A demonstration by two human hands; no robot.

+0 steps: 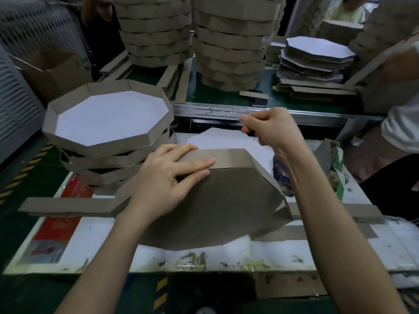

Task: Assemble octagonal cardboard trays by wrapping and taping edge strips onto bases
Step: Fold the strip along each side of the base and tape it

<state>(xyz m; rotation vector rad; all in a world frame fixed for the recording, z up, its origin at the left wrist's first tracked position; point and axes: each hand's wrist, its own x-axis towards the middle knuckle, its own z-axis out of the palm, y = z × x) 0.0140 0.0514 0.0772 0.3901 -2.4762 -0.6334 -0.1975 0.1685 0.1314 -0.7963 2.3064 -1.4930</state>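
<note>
Stained white padded counter (204, 257) across the lower half of the frame, dark green floor around it. At centre, brown octagonal cardboard base (215, 200) tilted up on its lower edge, brown side toward the camera. Brown cardboard edge strip (226, 158) folded along the top and upper-right sides of the base, loose ends lying out toward lower left and lower right. Over the upper-left corner of the base, left hand (167, 177) spread open, straight fingers pressing the edge strip against the top edge. Above the base, right of centre, right hand (272, 130) raised with fingers curled, thumb against forefinger; cannot tell what, if anything, pinched there. At left, stack of finished brown octagonal trays with white floors (102, 150). Upper centre, tall stacks of similar trays (229, 53). Upper right, pile of flat white-faced octagonal sheets (317, 49).
</note>
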